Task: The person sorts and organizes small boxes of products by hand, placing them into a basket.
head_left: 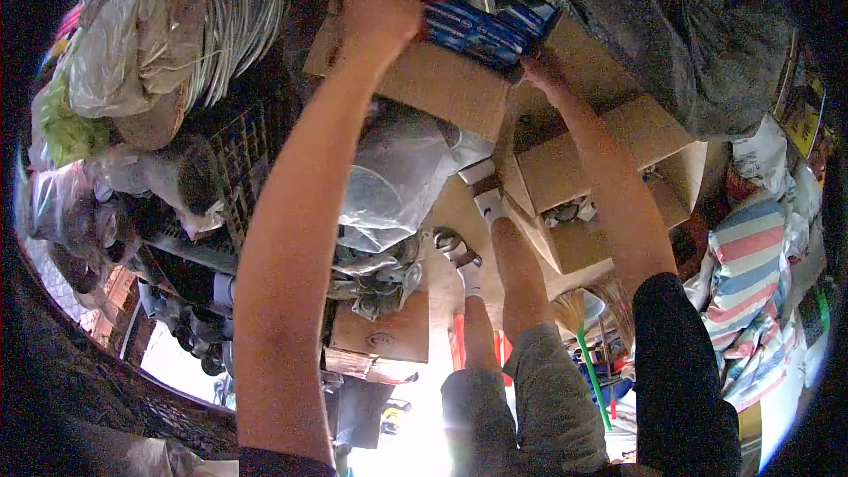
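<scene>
In the head view, an open cardboard box [446,88] at the top holds several small blue printed packs [473,31]. My left hand [380,4] reaches over the left part of this box, beside the packs. Its fingers are dark and blurred, so their grip is not clear. My right hand [545,72] is at the box's front right corner, fingers curled on the edge close to the packs.
Below stand another open cardboard box [574,168] and a clear plastic bag [397,177]. A wire coil [243,18] and bags hang at left. Dark sheeting [689,35] covers the upper right. A striped sack [751,274] and a green-handled broom [587,362] are at right.
</scene>
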{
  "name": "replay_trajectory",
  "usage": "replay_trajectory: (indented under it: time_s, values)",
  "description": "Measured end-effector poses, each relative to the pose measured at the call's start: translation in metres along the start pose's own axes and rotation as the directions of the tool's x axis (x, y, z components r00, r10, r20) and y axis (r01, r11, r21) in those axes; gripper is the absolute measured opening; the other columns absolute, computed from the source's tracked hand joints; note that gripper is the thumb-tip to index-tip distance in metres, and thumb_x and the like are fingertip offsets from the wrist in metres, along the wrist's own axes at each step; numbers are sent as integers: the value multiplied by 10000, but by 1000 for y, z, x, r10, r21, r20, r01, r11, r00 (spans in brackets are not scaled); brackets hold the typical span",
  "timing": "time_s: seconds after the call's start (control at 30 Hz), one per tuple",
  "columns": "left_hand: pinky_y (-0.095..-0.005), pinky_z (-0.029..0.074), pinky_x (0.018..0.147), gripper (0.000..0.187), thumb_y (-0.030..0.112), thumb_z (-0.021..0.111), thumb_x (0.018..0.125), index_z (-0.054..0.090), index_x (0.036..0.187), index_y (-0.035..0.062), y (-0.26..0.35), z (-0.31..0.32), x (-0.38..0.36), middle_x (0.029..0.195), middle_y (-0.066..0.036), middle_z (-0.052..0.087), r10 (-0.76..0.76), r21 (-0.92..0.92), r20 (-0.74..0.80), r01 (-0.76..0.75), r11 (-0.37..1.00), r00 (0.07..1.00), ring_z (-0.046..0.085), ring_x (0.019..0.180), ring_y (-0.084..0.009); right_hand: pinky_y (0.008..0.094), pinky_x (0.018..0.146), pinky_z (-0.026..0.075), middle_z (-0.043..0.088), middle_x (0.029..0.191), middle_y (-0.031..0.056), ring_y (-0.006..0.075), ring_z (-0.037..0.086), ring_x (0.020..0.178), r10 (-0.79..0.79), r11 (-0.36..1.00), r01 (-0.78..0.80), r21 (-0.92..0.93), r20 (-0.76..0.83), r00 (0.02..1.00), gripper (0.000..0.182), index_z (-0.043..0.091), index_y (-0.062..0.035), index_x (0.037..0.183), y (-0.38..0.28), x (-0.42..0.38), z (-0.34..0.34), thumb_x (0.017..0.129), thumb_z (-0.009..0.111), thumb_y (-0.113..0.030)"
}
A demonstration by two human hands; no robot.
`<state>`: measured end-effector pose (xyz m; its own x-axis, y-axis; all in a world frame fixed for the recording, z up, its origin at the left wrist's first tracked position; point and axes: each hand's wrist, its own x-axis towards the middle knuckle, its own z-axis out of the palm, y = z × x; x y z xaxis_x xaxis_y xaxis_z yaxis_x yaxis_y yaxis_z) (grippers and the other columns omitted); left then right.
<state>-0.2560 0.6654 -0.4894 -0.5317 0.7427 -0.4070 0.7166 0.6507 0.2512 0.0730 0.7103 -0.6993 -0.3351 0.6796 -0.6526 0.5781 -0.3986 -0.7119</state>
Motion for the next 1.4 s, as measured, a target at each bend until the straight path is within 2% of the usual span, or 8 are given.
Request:
replay_trajectory:
  time_s: [0.2, 0.37, 0.47, 0.67, 1.0, 1.2, 1.3, 1.4]
  values:
    - [-519, 494, 964, 566, 282, 650, 810, 540, 1315, 51, -95, 6, 99, 1232, -267, 605, 39, 123, 28, -42, 992, 999, 582, 1163, -418, 452, 800, 533, 617, 1114, 144, 318, 638, 932, -267, 862, 292, -414, 118, 957, 449, 500, -91, 1221, 42, 31, 13, 883, 618, -362]
    - [-520, 508, 928, 503, 350, 653, 836, 607, 1207, 14, -94, 10, 106, 1146, -227, 649, 65, 109, -82, -56, 992, 994, 625, 1075, -411, 449, 618, 565, 676, 724, 158, 311, 676, 731, -360, -103, 431, -896, 438, 824, 364, 646, -15, 769, -4, -11, -11, 877, 607, -360]
    - [-519, 506, 927, 495, 353, 640, 843, 606, 1209, 21, -90, 21, 115, 1150, -220, 647, 98, 138, -117, -82, 987, 988, 624, 1074, -405, 407, 587, 585, 649, 683, 122, 278, 676, 697, 319, 875, -279, -396, 38, 947, 391, 612, 7, 843, -67, -37, -3, 893, 599, -381]
    - [-515, 502, 925, 480, 359, 612, 859, 604, 1211, 33, -89, 24, 135, 1159, -206, 642, 175, 200, -57, -160, 967, 983, 622, 1072, -392, 399, 584, 574, 622, 646, 132, 271, 637, 611, 294, 897, -251, -363, 68, 953, 399, 575, -21, 738, -68, -38, -5, 925, 540, -372]
    - [-510, 497, 921, 458, 368, 565, 884, 601, 1215, 54, -74, 57, 136, 1174, -182, 635, 336, 460, -124, -246, 853, 934, 618, 1069, -371, 450, 686, 530, 653, 775, 156, 321, 650, 764, -330, 160, 522, -838, 453, 828, 139, 634, -46, 850, 18, -13, -22, 890, 544, -144]
    - [-507, 493, 919, 447, 374, 538, 899, 598, 1218, 66, -85, 78, 119, 1183, -167, 631, 476, 560, -91, -350, 751, 875, 616, 1067, -358, 417, 633, 521, 640, 814, 54, 161, 635, 804, 30, 920, -9, -391, 49, 998, 114, 658, -84, 957, 19, -75, -41, 936, 550, -115]
    - [-487, 525, 887, 411, 375, 528, 898, 671, 1150, 83, -65, 72, 101, 1143, -150, 671, 407, 485, 7, -359, 797, 913, 652, 1029, -354, 391, 631, 519, 651, 769, 72, 139, 636, 747, -250, -392, 306, -868, 420, 872, 197, 663, -84, 923, 78, -55, -56, 967, 526, -219]
    - [-482, 533, 909, 392, 354, 550, 864, 703, 1137, 118, -77, 74, 127, 1186, -139, 675, 281, 293, 177, -323, 900, 943, 654, 1074, -358, 406, 660, 524, 657, 706, 105, 177, 657, 677, 398, 804, -336, -490, 23, 917, 314, 662, -61, 878, -47, -85, -48, 954, 518, -330]
